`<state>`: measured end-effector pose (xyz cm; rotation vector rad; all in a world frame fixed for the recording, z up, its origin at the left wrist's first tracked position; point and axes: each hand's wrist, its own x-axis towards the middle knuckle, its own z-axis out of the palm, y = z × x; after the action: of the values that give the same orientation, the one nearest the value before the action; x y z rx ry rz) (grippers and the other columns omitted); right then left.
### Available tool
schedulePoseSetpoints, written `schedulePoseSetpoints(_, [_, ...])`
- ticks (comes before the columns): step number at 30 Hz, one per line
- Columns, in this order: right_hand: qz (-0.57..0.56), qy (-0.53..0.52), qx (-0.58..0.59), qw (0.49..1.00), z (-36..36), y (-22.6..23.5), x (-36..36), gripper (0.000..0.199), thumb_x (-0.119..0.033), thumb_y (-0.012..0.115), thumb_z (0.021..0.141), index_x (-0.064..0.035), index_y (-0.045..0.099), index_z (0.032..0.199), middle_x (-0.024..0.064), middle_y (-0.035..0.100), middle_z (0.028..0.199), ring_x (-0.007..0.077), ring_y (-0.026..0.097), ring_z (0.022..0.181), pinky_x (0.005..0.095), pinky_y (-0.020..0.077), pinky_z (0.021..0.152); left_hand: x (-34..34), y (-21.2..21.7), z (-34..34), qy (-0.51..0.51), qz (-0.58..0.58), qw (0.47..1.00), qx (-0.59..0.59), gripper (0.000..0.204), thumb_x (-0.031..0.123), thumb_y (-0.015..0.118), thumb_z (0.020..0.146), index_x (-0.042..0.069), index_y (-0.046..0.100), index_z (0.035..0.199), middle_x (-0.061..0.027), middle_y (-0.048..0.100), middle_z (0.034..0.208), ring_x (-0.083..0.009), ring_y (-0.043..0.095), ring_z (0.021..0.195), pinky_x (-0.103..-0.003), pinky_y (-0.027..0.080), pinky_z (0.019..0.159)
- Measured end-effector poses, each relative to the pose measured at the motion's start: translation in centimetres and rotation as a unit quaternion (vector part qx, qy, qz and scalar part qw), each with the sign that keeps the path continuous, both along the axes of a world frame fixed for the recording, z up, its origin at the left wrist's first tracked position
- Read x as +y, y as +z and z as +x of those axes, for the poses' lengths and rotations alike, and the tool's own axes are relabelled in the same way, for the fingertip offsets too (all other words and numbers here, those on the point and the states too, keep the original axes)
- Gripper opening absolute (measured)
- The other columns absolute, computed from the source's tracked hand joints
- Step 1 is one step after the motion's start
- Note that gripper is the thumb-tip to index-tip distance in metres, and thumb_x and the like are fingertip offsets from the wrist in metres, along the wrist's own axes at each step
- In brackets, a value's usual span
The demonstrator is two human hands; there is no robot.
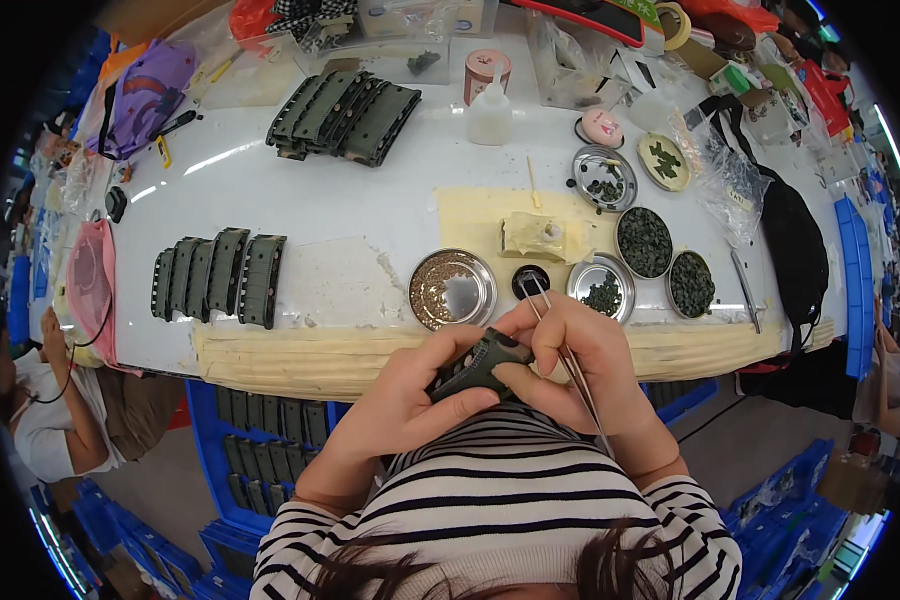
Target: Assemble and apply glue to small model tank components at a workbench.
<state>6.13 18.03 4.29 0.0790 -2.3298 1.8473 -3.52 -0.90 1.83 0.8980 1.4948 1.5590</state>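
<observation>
My left hand (405, 400) is closed around a dark green camouflage-patterned plastic part (485, 362) with a ridged edge, held just over the table's padded front edge. Metal tweezers (580, 385) rest in my right hand (595, 365), their tips pointing away from me; its fingers also press on the part. Beyond the hands stand a small black cup (531, 272), a metal dish (461, 293) of tiny brass-coloured pieces, and another metal dish (622, 290) holding small dark green pieces. Whether a tiny piece sits at my right fingertips is hidden.
Similar green parts (222, 275) stand in a row at left; more are stacked (345, 115) farther back. Dark green bits (644, 242) fill round tins at right. A tape-covered block (545, 236) and a white squeeze bottle (489, 115) stand beyond. A blue crate (205, 440) sits below the table.
</observation>
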Motion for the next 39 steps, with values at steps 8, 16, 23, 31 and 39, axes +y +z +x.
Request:
schedulePoseSetpoints(8, [-0.044,-0.079,0.08,0.993,1.5,-0.2,3.1,0.043,-0.017,0.083,0.072,-0.0081,0.043,0.084,0.022,0.058,0.115,0.0245,0.061,0.101,0.04,0.0465,0.094,1.0,1.0,1.3,0.012,-0.022,0.971,-0.236,0.034,0.008,0.058,0.094,-0.005,0.048,0.124,-0.0075,0.061,0.101,-0.0099,0.059,0.084,-0.022,0.048,0.071])
schedulePoseSetpoints(16, [0.008,0.008,0.075,0.997,1.6,-0.4,2.3,0.039,-0.014,0.084,0.068,-0.0067,0.049,0.083,0.0217,0.061,0.117,0.0313,0.061,0.105,0.0362,0.0488,0.087,1.8,0.5,0.4,-0.069,0.01,0.994,-0.084,0.03,0.005,0.059,0.093,-0.005,0.048,0.119,-0.0051,0.06,0.1,-0.0083,0.057,0.082,-0.022,0.048,0.072])
schedulePoseSetpoints(23, [-0.077,-0.139,0.062,0.985,2.8,-0.7,3.5,0.074,-0.075,0.044,0.083,-0.0026,0.051,0.1,0.0208,0.061,0.112,0.024,0.06,0.102,0.0373,0.0446,0.093,1.6,0.4,1.4,0.044,-0.012,0.972,-0.232,0.037,0.003,0.061,0.088,-0.005,0.047,0.121,-0.0137,0.06,0.117,-0.018,0.063,0.095,-0.03,0.054,0.08])
schedulePoseSetpoints(31, [0.041,-0.247,0.0,0.968,4.2,-1.7,6.1,0.049,-0.038,0.062,0.089,0.0015,0.053,0.116,0.0111,0.069,0.093,0.015,0.062,0.091,0.0292,0.0447,0.087,1.4,2.2,0.9,0.086,-0.046,0.995,-0.02,0.043,-0.006,0.069,0.08,-0.004,0.055,0.121,-0.0123,0.064,0.109,-0.0142,0.063,0.092,-0.024,0.05,0.081])
schedulePoseSetpoints(39, [0.175,-0.251,-0.004,0.952,3.3,-2.1,7.3,0.006,-0.005,0.07,0.079,-0.0015,0.071,0.084,0.0084,0.068,0.082,0.0208,0.059,0.078,0.0301,0.0473,0.069,0.7,0.4,-0.2,0.214,0.078,0.966,-0.123,0.04,-0.011,0.073,0.068,-0.004,0.061,0.106,-0.0118,0.065,0.101,-0.0185,0.065,0.096,-0.03,0.052,0.087])
